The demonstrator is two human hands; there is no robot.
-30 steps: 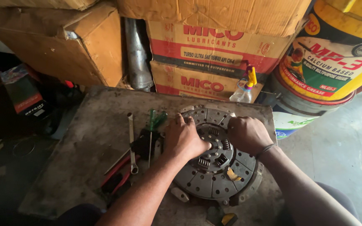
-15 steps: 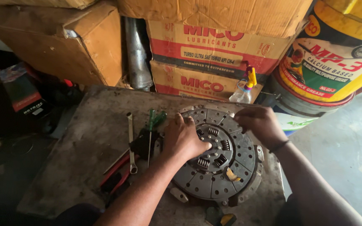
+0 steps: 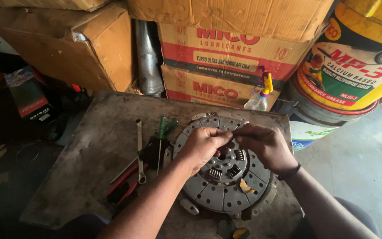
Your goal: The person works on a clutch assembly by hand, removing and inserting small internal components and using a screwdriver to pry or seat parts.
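Head view: a grimy workbench [image 3: 89,163] carries a round clutch disc [image 3: 226,177] near its right edge, with bare room to the left. Left hand [image 3: 204,146] and right hand [image 3: 266,146] now meet above the hub, fingertips pinched together on something too small to tell; earlier they were apart.

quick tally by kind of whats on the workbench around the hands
round grey metal clutch disc: 1
long steel spanner: 1
green-handled screwdriver: 1
red-handled tool, kind unclear: 1
clear plastic spray bottle with yellow trigger: 1
total: 5
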